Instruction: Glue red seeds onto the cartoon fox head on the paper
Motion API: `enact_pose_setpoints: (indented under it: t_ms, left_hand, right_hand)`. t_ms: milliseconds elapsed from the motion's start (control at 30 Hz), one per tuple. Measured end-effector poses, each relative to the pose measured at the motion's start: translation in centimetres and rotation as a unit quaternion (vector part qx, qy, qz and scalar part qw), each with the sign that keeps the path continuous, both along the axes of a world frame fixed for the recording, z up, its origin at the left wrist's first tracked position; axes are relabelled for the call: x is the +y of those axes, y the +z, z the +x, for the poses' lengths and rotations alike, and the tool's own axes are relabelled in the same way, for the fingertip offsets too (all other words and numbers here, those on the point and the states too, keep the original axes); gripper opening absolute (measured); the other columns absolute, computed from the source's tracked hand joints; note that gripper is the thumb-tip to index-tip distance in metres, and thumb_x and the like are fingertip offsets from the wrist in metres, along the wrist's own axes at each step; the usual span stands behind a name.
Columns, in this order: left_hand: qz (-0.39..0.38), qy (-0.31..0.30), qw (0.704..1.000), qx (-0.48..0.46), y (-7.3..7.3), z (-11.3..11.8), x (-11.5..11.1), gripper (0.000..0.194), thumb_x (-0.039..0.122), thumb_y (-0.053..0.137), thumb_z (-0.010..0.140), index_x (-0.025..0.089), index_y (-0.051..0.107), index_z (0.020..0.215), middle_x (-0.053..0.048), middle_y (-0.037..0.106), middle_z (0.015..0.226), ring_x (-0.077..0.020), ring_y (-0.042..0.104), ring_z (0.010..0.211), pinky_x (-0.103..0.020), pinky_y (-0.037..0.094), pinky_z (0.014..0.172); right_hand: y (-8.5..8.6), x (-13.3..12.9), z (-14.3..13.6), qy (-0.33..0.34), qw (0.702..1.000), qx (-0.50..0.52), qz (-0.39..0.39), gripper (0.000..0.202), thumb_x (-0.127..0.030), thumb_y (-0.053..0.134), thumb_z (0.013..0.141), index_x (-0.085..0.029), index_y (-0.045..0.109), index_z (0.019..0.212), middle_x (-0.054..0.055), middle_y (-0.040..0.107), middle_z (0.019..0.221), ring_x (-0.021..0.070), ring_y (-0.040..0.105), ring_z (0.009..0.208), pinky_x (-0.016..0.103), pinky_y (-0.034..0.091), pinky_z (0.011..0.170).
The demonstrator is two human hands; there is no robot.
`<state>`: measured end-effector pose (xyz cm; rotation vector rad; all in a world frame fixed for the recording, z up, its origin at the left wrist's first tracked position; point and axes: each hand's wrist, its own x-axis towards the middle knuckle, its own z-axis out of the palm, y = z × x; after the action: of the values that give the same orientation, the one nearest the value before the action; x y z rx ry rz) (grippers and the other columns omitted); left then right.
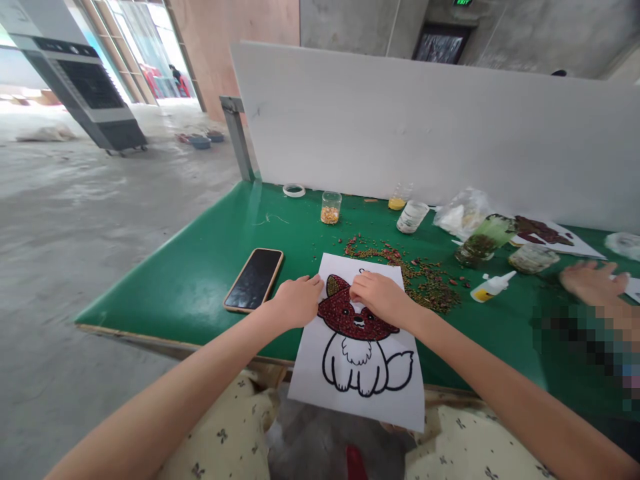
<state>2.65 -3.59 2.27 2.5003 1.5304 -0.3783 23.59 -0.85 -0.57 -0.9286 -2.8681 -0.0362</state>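
Note:
A white sheet of paper (313, 373) bears a black outline drawing of a fox-like animal. Dark red grains cover most of its head (370, 325), and greenish grains fill one ear (334, 287). The body and tail are bare paper. My left hand (300, 300) lies at the sheet's upper left edge, fingers stretched out and touching it. Over the top of the head, my right hand (377, 297) has its fingers drawn together in a pinch. Anything between those fingertips is hidden. Loose green and red grains (433, 290) are scattered on the table beyond the paper.
The green table (200, 260) carries a phone (254, 280), a cup of yellow kernels (331, 208), a white-coated cup (413, 217), a tipped jar (485, 241) and a glue bottle (493, 287). A white board (400, 127) stands behind. Another person's hand (595, 280) is at right.

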Motion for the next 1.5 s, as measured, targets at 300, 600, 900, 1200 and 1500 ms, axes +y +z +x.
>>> enact_pose_setpoints:
  t_ms: [300, 600, 900, 1200, 1500]
  left_hand:
    - [0.01, 0.001, 1.0, -0.014, -0.26, -0.09, -0.04, 0.047, 0.012, 0.037, 0.084, 0.014, 0.044, 0.13, -0.014, 0.041, 0.142, -0.027, 0.038, 0.131, -0.04, 0.041, 0.097]
    - [0.007, -0.005, 1.0, -0.007, -0.37, -0.19, -0.04, 0.049, 0.013, 0.037, 0.084, 0.013, 0.042, 0.133, -0.013, 0.038, 0.143, -0.0267, 0.036, 0.131, -0.039, 0.041, 0.098]
    - [0.013, -0.005, 1.0, -0.012, -0.42, -0.18, -0.04, 0.049, 0.013, 0.037, 0.083, 0.015, 0.042, 0.132, -0.013, 0.04, 0.142, -0.0273, 0.037, 0.131, -0.041, 0.042, 0.096]
    - [0.006, -0.001, 1.0, 0.003, -0.18, -0.08, -0.09, 0.049, 0.012, 0.035, 0.084, 0.016, 0.041, 0.133, -0.012, 0.039, 0.143, -0.026, 0.037, 0.131, -0.038, 0.042, 0.096]
    - [0.002, 0.004, 1.0, 0.009, -0.04, 0.0, -0.2, 0.048, 0.013, 0.035, 0.085, 0.017, 0.042, 0.132, -0.011, 0.038, 0.144, -0.0261, 0.037, 0.131, -0.038, 0.042, 0.095]
  right_hand:
    - [-0.09, -0.23, 0.3, -0.001, 1.0, 0.004, -0.013, 0.015, -0.01, 0.044, 0.088, -0.016, 0.056, 0.083, 0.006, 0.056, 0.086, 0.0188, 0.045, 0.082, 0.03, 0.036, 0.072]
    - [-0.41, -0.23, 0.03, 0.003, 1.0, -0.008, -0.002, 0.015, -0.008, 0.043, 0.086, -0.015, 0.055, 0.084, 0.007, 0.054, 0.086, 0.0195, 0.044, 0.082, 0.031, 0.036, 0.073]
    - [-0.53, -0.21, -0.23, -0.003, 1.0, -0.016, 0.009, 0.012, -0.009, 0.045, 0.085, -0.016, 0.054, 0.083, 0.008, 0.054, 0.087, 0.0205, 0.045, 0.083, 0.032, 0.037, 0.074]
    - [-0.28, -0.3, -0.43, -0.008, 0.999, -0.028, 0.02, 0.011, -0.01, 0.044, 0.085, -0.016, 0.053, 0.083, 0.008, 0.054, 0.087, 0.0206, 0.045, 0.083, 0.032, 0.036, 0.074]
    - [-0.1, -0.33, -0.29, -0.015, 0.999, -0.021, 0.018, 0.011, -0.012, 0.043, 0.086, -0.016, 0.053, 0.082, 0.008, 0.055, 0.087, 0.02, 0.044, 0.082, 0.032, 0.035, 0.073]
